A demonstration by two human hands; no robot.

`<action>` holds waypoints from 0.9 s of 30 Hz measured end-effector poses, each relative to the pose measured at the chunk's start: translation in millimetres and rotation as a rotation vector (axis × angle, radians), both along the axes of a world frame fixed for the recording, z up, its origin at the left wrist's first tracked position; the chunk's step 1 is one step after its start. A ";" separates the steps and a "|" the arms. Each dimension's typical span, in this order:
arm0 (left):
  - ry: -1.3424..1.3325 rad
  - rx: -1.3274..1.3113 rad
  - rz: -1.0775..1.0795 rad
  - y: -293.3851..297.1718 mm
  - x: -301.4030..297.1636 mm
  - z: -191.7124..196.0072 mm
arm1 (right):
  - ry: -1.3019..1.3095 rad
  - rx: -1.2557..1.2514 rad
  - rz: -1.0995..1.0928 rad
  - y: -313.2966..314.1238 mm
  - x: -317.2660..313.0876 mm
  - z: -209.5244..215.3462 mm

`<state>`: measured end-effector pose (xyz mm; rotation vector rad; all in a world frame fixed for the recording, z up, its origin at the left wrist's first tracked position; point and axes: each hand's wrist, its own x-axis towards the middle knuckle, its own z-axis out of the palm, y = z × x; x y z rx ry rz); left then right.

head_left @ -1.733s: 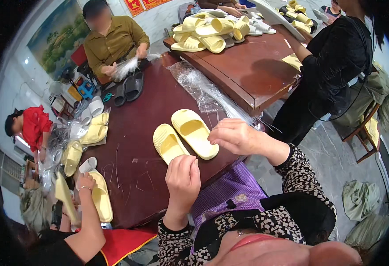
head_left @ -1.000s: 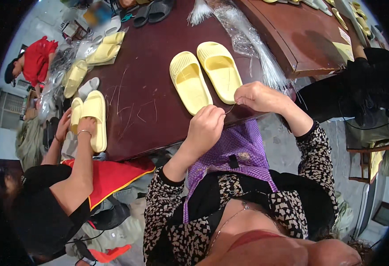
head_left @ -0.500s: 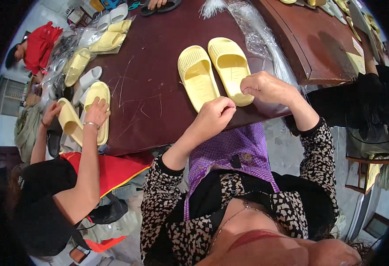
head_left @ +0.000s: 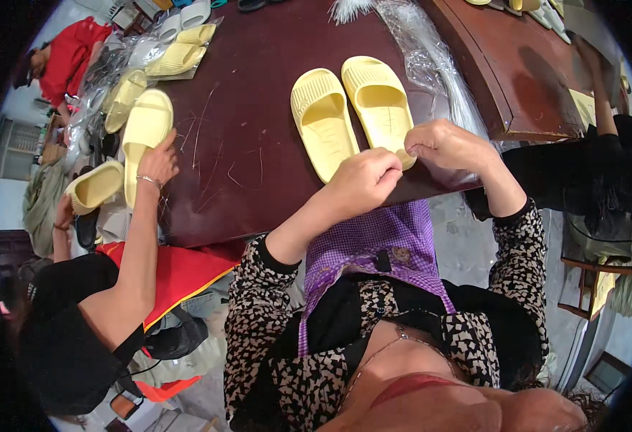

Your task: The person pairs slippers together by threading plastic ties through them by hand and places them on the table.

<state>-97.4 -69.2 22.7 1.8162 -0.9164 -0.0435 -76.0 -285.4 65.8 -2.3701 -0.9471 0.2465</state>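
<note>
A pair of pale yellow slide slippers, the left slipper (head_left: 316,93) and the right slipper (head_left: 371,75), lies side by side on the dark red table (head_left: 258,43), heels toward me. My left hand (head_left: 366,181) is closed in a pinch just past the left slipper's heel, near the table edge. Close to it, my right hand (head_left: 451,147) is also pinched, over the right slipper's heel. Whatever the fingertips hold is too small to make out. Both wrists come out of black-and-cream patterned sleeves.
On my left, a co-worker's hand (head_left: 159,164) grips a yellow slipper (head_left: 149,115), and another yellow slipper (head_left: 96,186) is in the other hand. Bagged slippers (head_left: 175,57) line the far left. A bundle of thin white strands (head_left: 438,65) lies right of my pair, beside a raised reddish-brown table (head_left: 503,65).
My two hands have come closer together, the left moving rightward. The slippers have barely shifted. The co-worker has raised one slipper forward and turned the other.
</note>
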 end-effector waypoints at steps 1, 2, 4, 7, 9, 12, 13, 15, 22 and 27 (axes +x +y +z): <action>-0.054 0.009 0.026 0.5 4.2 -3.7 | -0.002 0.001 -0.001 -0.7 3.7 -2.2; -0.109 0.018 0.052 1.0 8.9 -6.2 | -0.026 0.010 -0.013 -0.9 9.2 -4.2; -0.093 0.049 0.078 4.6 20.7 -11.2 | -0.067 0.029 -0.035 1.9 19.4 -10.7; -0.079 0.100 0.123 8.7 40.9 -9.8 | -0.165 -0.049 -0.074 3.8 32.3 -11.1; -0.201 0.133 0.223 10.9 50.3 -14.4 | -0.214 -0.088 -0.090 7.1 38.8 -17.6; -0.241 0.154 0.291 10.4 55.3 -13.4 | -0.317 -0.198 -0.199 11.9 44.5 -25.4; -0.214 0.164 0.324 8.4 55.9 -13.0 | -0.322 -0.205 -0.216 12.5 45.6 -29.3; -0.193 0.169 0.347 3.9 56.2 -13.8 | -0.406 -0.159 -0.227 18.8 47.0 -36.5; -0.256 0.220 0.449 -9.8 53.7 -24.0 | -0.410 0.090 -0.317 11.0 43.1 -26.9; -0.297 0.223 0.472 -17.3 49.2 -27.0 | -0.340 0.104 -0.540 -15.3 73.9 -16.2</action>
